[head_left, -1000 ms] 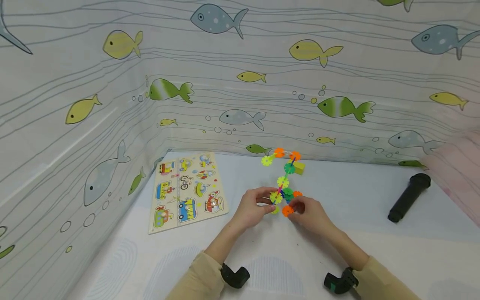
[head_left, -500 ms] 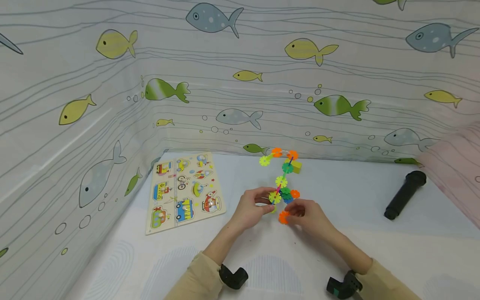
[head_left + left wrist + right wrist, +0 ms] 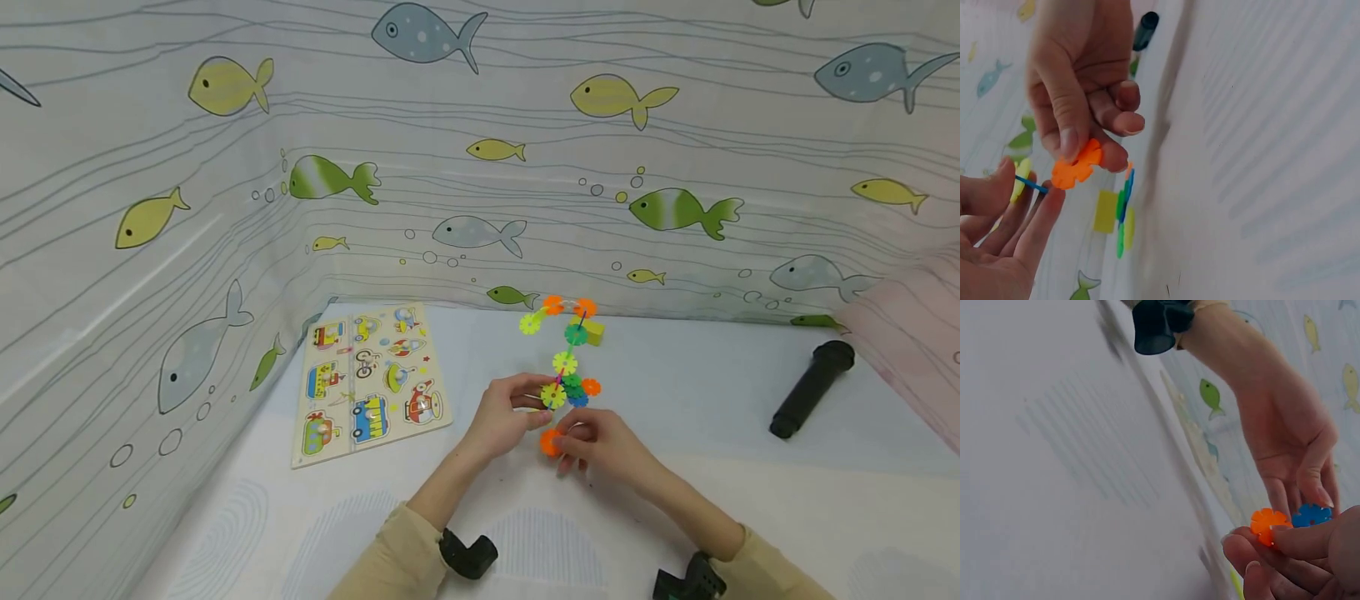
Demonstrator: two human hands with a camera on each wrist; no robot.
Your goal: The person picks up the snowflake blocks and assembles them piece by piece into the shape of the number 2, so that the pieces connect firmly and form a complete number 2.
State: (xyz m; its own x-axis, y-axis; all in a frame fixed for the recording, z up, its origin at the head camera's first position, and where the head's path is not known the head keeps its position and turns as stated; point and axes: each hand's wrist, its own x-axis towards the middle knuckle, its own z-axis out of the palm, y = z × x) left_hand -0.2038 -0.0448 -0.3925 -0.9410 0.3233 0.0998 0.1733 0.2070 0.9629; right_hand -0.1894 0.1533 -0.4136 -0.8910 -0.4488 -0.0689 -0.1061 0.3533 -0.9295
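My left hand (image 3: 506, 421) pinches a blue snowflake disc (image 3: 1311, 515) between thumb and fingers. A yellow disc (image 3: 552, 396) sits right by its fingertips, at the near end of a chain of slotted discs. Yellow, green and orange discs (image 3: 585, 308) make up that chain, which runs toward the back wall. My right hand (image 3: 607, 442) holds an orange snowflake disc (image 3: 551, 443) by thumb and fingertips, just below the left fingertips. In the left wrist view this orange disc (image 3: 1075, 167) is close to the blue disc, seen edge-on.
Behind my hands lies a small cluster with green, blue and orange discs (image 3: 591, 387). A yellow block (image 3: 595, 334) stands beside the chain. A wooden picture puzzle board (image 3: 375, 383) lies on the left, a black cylindrical object (image 3: 812, 390) on the right. Fish-printed sheeting (image 3: 480, 192) walls the back.
My right hand has drawn the orange disc left and nearer to me. The left hand has stayed almost in place beside the chain.
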